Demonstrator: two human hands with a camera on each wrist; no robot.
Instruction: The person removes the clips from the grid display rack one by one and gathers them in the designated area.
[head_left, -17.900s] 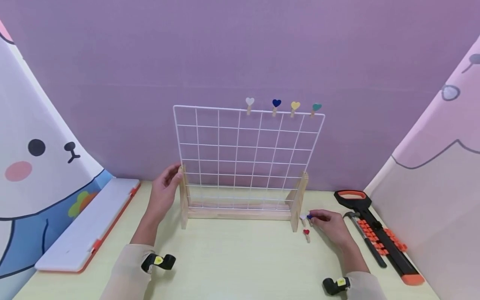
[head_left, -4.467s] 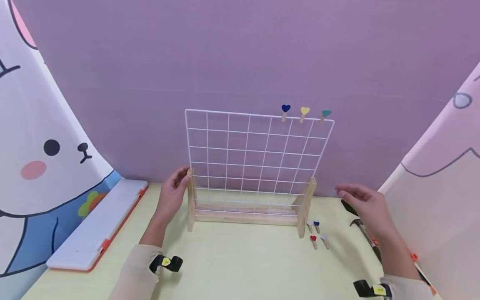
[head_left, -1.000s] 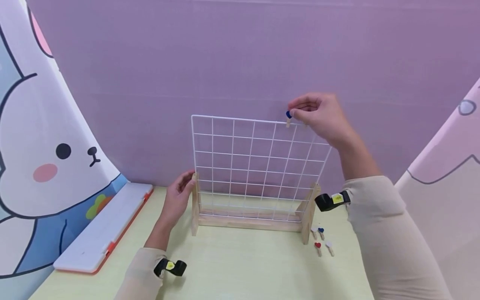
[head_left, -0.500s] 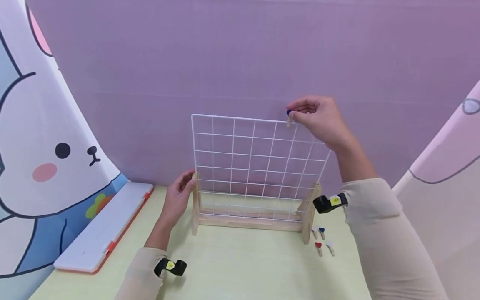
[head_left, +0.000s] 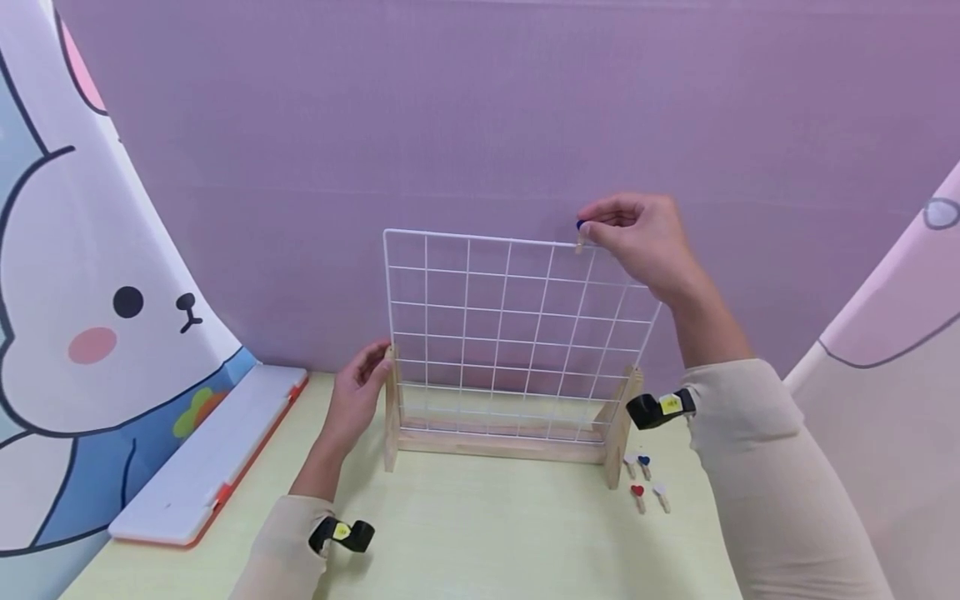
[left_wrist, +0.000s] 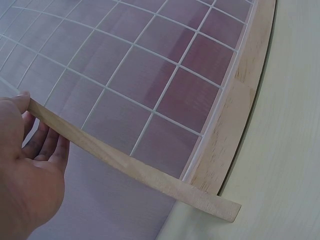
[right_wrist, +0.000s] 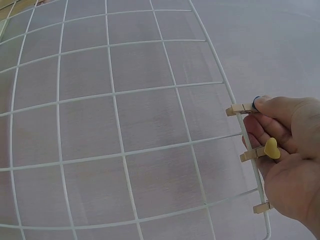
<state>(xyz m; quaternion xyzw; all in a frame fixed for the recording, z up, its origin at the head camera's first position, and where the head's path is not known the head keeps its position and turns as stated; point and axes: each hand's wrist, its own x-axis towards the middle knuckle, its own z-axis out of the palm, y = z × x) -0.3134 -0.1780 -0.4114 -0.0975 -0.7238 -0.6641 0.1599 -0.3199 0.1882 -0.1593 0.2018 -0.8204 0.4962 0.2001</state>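
Note:
My right hand pinches a small wooden clothespin with a dark blue heart at the top wire of a white wire grid. Below that hand in the right wrist view, a clothespin with a yellow heart sits on the same wire. Another clothespin is there too, its heart end hidden by the palm. At the left end of the grid, my left hand grips the top of the wooden stand's upright, thumb on the near side and fingers behind.
Several heart clothespins lie on the table by the stand's right foot: one red, one blue, two white, including the nearer white one. A white case with orange latches lies at left. A purple backdrop stands behind.
Since the oldest frame, the white-heart clothespin has left the top wire and another white one lies on the table. My right hand rose to the blue one. The last second shows almost no motion.

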